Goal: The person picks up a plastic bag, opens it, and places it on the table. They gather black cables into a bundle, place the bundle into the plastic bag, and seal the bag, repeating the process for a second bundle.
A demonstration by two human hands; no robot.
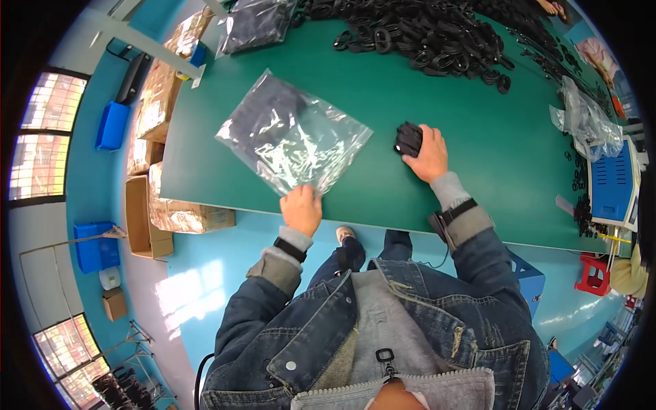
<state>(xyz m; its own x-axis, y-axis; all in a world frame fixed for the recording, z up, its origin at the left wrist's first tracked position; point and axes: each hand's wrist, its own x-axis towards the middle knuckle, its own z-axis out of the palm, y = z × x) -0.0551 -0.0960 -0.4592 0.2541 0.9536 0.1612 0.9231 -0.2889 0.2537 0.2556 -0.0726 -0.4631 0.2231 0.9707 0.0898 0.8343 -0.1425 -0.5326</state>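
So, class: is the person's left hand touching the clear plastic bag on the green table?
Touching. In the head view, the left hand overlaps the near corner of the clear plastic bag, fingers on its edge with no gap showing between them.

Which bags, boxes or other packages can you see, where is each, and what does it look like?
Clear plastic bag: on the green table, left hand at its near edge, dark contents.
Second clear bag: far table edge, dark contents.
Cardboard boxes: brown, on the floor to the left.

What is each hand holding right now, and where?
Left hand pinches the clear plastic bag at its near edge; right hand grips a bunch of black rings.
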